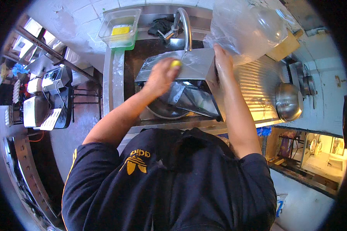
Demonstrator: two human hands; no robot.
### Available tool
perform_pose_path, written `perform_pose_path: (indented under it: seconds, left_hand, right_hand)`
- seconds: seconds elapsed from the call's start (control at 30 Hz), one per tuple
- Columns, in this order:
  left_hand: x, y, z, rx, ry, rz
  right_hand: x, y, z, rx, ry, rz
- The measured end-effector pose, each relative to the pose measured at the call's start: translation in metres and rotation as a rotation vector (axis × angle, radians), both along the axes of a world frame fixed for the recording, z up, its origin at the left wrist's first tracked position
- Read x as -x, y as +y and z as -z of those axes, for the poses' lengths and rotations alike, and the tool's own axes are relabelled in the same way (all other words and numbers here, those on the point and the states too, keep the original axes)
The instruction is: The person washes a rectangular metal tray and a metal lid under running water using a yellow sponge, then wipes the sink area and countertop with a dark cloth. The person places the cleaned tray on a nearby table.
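A box-shaped stainless steel appliance or housing (197, 62) is tilted over the sink, with wet streaks on its upper face. My left hand (162, 75), blurred, holds a small yellow sponge (176, 63) against that face. At the right end of the box, my right hand (224, 59) grips its edge. The side facing me shows a dark frame with a glassy or shiny panel (201, 99). A curved metal faucet (186, 27) reaches over the box's far edge. Beneath the box, a round metal pan or bowl (167, 115) is partly hidden in the sink.
A clear plastic container (134, 27) with a yellow sponge inside stands at the sink's back left corner. Dark cloth (159, 26) lies behind the faucet. A large clear plastic bag (243, 31) rises beside my right hand. Farther right are a ridged drainboard (254, 86) and a metal bowl (288, 102).
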State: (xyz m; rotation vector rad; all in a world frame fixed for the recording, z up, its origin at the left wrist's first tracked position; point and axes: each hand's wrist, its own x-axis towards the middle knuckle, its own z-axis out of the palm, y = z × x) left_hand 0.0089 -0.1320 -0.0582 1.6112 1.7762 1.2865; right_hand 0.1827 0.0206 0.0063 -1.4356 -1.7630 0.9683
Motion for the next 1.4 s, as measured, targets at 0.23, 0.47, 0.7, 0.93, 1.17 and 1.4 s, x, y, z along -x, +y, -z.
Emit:
perform_pose_path:
  seconds: [0.23,0.47,0.7,0.93,1.17,1.4]
  left_hand:
    - [0.030,0.032,0.049,0.361,0.170,-0.344]
    - [-0.017,0.029,-0.022,0.096,0.093,0.002]
    - [0.058,0.069,0.087,0.369,0.323,-0.340]
    - [-0.029,0.089,-0.036,0.212,0.202,-0.046]
    - [0.041,0.042,0.039,0.530,0.054,-0.315]
    - [0.045,0.051,0.050,0.597,0.199,-0.311]
  right_hand:
    - [0.006,0.010,0.007,-0.110,-0.061,0.025]
    - [-0.005,0.001,0.001,-0.044,0.001,0.006]
    - [-0.002,0.005,0.011,-0.050,0.076,-0.007]
    - [0.002,0.019,0.018,-0.065,-0.055,-0.002]
    - [-0.012,0.014,0.021,0.027,0.154,0.002]
    - [-0.002,0.013,0.018,0.060,0.150,-0.036]
